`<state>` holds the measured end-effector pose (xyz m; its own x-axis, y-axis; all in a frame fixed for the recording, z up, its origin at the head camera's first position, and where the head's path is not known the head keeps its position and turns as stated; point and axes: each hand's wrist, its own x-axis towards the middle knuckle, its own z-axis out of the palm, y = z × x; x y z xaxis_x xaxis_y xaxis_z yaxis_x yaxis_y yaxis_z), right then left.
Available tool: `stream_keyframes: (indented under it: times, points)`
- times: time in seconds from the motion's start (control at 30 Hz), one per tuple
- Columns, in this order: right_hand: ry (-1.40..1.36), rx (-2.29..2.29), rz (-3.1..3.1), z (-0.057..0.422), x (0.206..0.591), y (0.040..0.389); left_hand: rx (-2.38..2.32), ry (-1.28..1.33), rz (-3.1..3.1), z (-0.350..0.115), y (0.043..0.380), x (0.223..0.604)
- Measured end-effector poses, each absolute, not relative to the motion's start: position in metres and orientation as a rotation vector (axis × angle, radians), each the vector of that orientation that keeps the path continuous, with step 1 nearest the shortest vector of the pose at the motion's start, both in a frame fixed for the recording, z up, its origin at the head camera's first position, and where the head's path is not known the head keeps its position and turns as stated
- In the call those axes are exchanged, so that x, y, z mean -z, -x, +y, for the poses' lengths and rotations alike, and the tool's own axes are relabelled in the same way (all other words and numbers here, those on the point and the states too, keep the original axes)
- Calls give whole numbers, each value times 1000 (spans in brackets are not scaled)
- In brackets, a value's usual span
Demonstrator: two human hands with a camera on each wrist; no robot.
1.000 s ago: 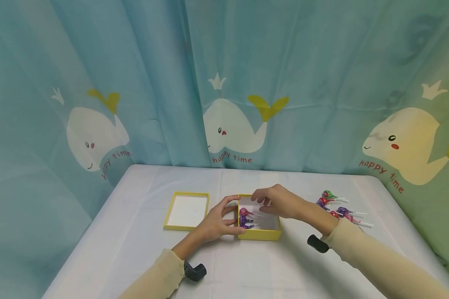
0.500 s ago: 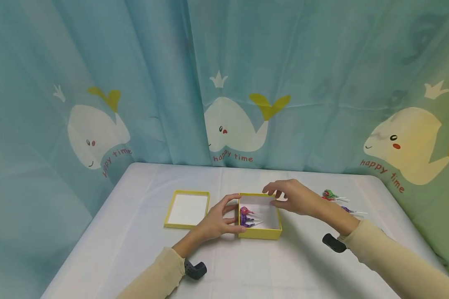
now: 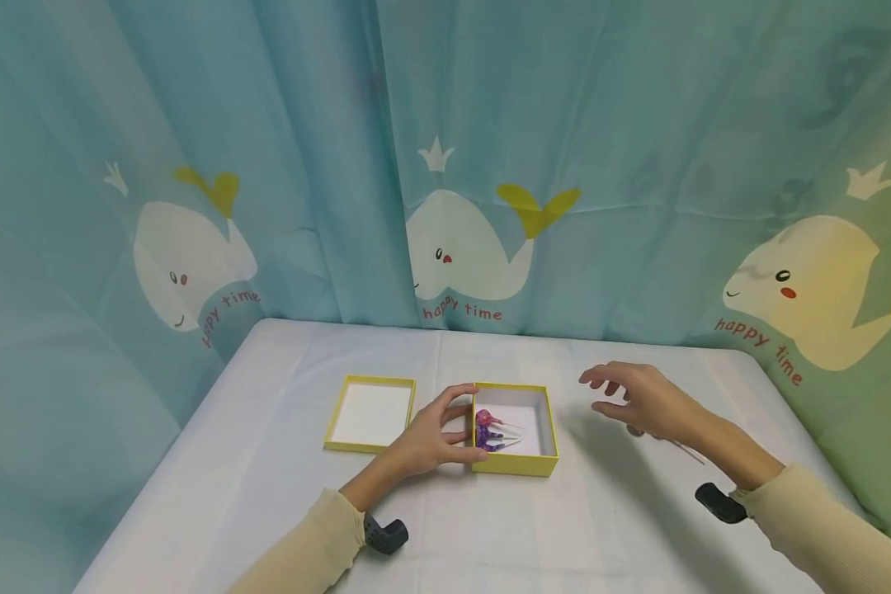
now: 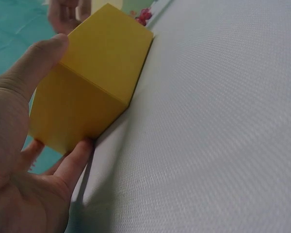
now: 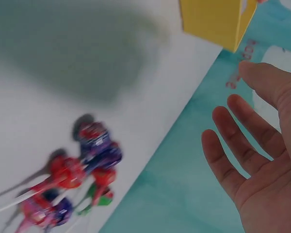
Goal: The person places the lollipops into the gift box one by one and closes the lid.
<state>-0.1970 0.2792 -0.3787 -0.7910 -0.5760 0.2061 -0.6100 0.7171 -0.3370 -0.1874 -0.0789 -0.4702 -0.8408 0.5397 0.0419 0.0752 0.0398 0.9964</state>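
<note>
My left hand (image 3: 431,441) holds the left side of a yellow open-topped box (image 3: 515,465), thumb at the front corner and fingers spread along the side wall. Inside, against the left wall, lie a pink lollipop (image 3: 486,417) and purple-wrapped lollipops (image 3: 485,437), sticks pointing right. My right hand (image 3: 649,402) hangs over the table right of the box, fingers loosely bent and holding nothing. Several wrapped lollipops (image 5: 94,143) in red, purple, pink and green lie in a loose pile, seen in the right wrist view. In the head view the right hand and forearm mostly hide this pile.
A shallow yellow-rimmed lid (image 3: 371,414) with a white inside lies left of the box. The white-covered table (image 3: 475,528) ends at the back against a blue curtain (image 3: 327,165) printed with whales.
My right hand has drawn back from over the box and moved right, towards the lollipop pile. The left hand stays on the box, and the lollipops inside it show more fully.
</note>
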Motion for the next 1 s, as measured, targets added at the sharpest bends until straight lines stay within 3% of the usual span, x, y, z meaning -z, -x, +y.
stream_keyframes:
  times: [0.37, 1.0]
  points:
    - [-1016, -599, -2615, 320, 399, 187, -1884, -639, 1943, -79, 189, 472]
    - [-961, -490, -2589, 347, 440, 184, -1885, -628, 1939, -79, 188, 471]
